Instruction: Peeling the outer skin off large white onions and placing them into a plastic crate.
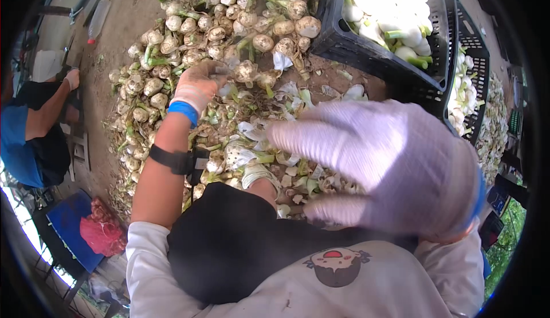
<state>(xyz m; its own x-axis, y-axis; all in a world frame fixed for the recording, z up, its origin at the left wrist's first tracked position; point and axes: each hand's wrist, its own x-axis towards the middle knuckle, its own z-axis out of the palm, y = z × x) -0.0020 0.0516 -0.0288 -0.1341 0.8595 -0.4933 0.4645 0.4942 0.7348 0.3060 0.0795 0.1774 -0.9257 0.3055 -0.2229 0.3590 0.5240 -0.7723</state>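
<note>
My left hand (200, 81), in a dirty light glove with a blue cuff, reaches to the pile of soil-stained garlic bulbs (189, 25). Its curled fingertips are beside one garlic bulb (245, 71); whether they grip it cannot be made out. Close to the camera, my right hand (378, 163) is blurred, in a whitish knit glove. Its thumb and fingers are apart, with nothing seen between them. Below both hands lie loose garlic skins and leaf scraps (309, 176). My right hand hides part of that litter.
A black plastic crate (365, 56) at the upper right holds clean white garlic bulbs (406, 30) with cut green stems. Another crate (472, 38) stands beyond it. A person (25, 133) sits at the left. At the lower left, a red mesh bag (103, 232) lies near a blue panel (73, 227).
</note>
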